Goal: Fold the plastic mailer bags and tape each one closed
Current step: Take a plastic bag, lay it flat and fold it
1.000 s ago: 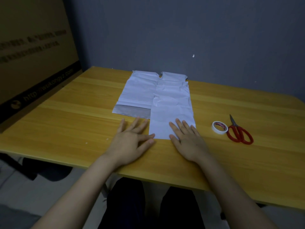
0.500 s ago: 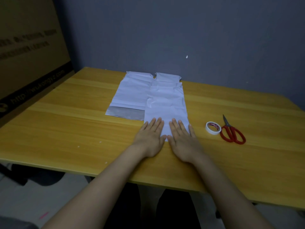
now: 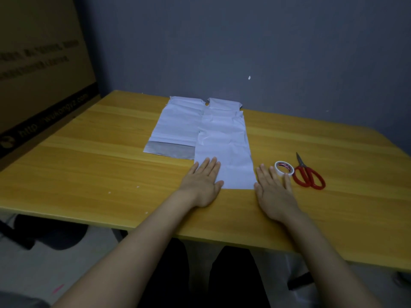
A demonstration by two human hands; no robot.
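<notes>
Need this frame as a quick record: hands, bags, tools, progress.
left: left hand flat, fingers on near-left corner of long white plastic mailer bag
right: right hand flat on yellow wooden table, by that bag's near-right corner
other bag: white plastic mailer with grey strip, partly under the long one
tools: white tape roll, red-handled scissors, right of right hand
progress: long bag lies flat, no tape seen

We see a long, creased white plastic mailer bag (image 3: 224,141) lying flat, overlapping a wider white bag with a grey flap (image 3: 178,123); a white tape roll (image 3: 283,168) lies to its right.
</notes>
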